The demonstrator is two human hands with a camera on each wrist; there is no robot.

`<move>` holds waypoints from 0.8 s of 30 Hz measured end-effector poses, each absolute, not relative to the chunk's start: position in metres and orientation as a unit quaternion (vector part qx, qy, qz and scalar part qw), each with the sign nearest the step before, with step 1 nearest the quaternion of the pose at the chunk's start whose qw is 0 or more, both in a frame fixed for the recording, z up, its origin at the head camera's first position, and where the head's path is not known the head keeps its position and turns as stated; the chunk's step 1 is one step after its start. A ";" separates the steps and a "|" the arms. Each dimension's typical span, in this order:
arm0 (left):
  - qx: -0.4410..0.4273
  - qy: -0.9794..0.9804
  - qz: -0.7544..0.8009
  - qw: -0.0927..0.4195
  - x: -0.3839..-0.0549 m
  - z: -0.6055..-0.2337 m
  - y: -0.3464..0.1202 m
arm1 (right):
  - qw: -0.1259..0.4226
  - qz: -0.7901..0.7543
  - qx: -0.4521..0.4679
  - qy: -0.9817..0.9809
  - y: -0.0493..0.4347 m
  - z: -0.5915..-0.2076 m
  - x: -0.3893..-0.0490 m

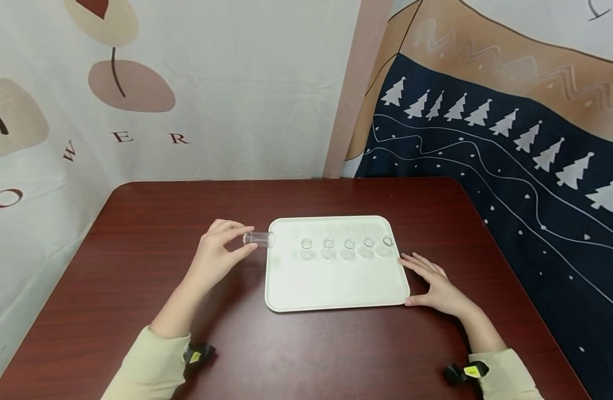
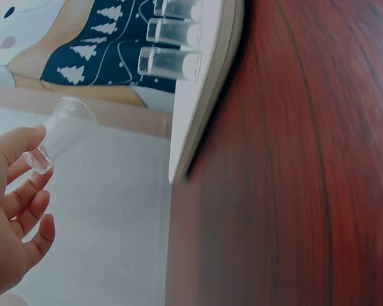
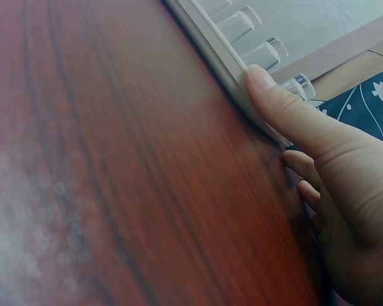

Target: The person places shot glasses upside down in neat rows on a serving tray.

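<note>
In the head view my left hand [image 1: 219, 247] holds a small clear glass [image 1: 259, 239] on its side by one end, pinched between thumb and fingertips. The glass's other end overlaps the left rim of a white tray [image 1: 331, 286]. Seen from the left wrist, that glass [image 2: 65, 127] is tilted, its thick base in the fingers and its wide mouth pointing away. Several matching clear glasses [image 1: 328, 248] stand in a row along the tray. At the tray's right edge rests my right hand [image 1: 438, 289], fingers spread, with the thumb [image 3: 287, 105] against the rim near the front corner.
Under the tray is a dark red-brown wooden table [image 1: 336, 355]. Behind it hangs a pale printed cloth [image 1: 246, 122], and a navy cloth with white trees [image 1: 486, 183] hangs to the right. Both forearms wear black wrist devices.
</note>
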State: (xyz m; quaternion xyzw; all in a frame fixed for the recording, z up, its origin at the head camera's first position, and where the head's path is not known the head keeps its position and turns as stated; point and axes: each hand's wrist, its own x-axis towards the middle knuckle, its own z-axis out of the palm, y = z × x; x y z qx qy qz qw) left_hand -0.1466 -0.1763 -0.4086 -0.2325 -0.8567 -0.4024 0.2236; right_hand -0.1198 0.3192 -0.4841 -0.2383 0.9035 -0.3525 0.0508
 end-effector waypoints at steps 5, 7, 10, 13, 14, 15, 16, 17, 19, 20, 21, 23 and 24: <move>-0.250 -0.844 -0.422 0.217 -0.153 -0.419 -0.158 | 0.049 -0.353 -0.240 0.903 0.319 -0.484 -0.120; -0.251 -0.842 -0.429 0.210 -0.155 -0.425 -0.151 | 0.047 -0.352 -0.242 0.903 0.319 -0.484 -0.120; -0.253 -0.840 -0.438 0.198 -0.159 -0.432 -0.141 | 0.046 -0.351 -0.243 0.903 0.320 -0.485 -0.120; -0.253 -0.840 -0.444 0.183 -0.163 -0.439 -0.133 | 0.046 -0.351 -0.242 0.903 0.320 -0.487 -0.121; -0.252 -0.840 -0.446 0.178 -0.163 -0.441 -0.130 | 0.046 -0.351 -0.242 0.903 0.320 -0.487 -0.120; -0.249 -0.842 -0.448 0.171 -0.164 -0.442 -0.128 | 0.046 -0.351 -0.242 0.904 0.320 -0.487 -0.121; -0.245 -0.844 -0.449 0.164 -0.165 -0.443 -0.127 | 0.046 -0.350 -0.242 0.904 0.320 -0.487 -0.121; -0.239 -0.847 -0.449 0.156 -0.165 -0.444 -0.125 | 0.046 -0.351 -0.241 0.904 0.320 -0.487 -0.120; -0.228 -0.851 -0.452 0.139 -0.166 -0.446 -0.123 | 0.046 -0.352 -0.240 0.904 0.320 -0.487 -0.121; -0.223 -0.853 -0.454 0.131 -0.166 -0.446 -0.122 | 0.046 -0.352 -0.240 0.904 0.320 -0.487 -0.121; -0.219 -0.855 -0.455 0.123 -0.166 -0.447 -0.121 | 0.047 -0.352 -0.240 0.904 0.320 -0.487 -0.121; -0.214 -0.856 -0.458 0.110 -0.167 -0.449 -0.120 | 0.045 -0.353 -0.240 0.903 0.320 -0.487 -0.121; -0.211 -0.857 -0.459 0.105 -0.167 -0.450 -0.120 | 0.043 -0.353 -0.241 0.903 0.320 -0.487 -0.121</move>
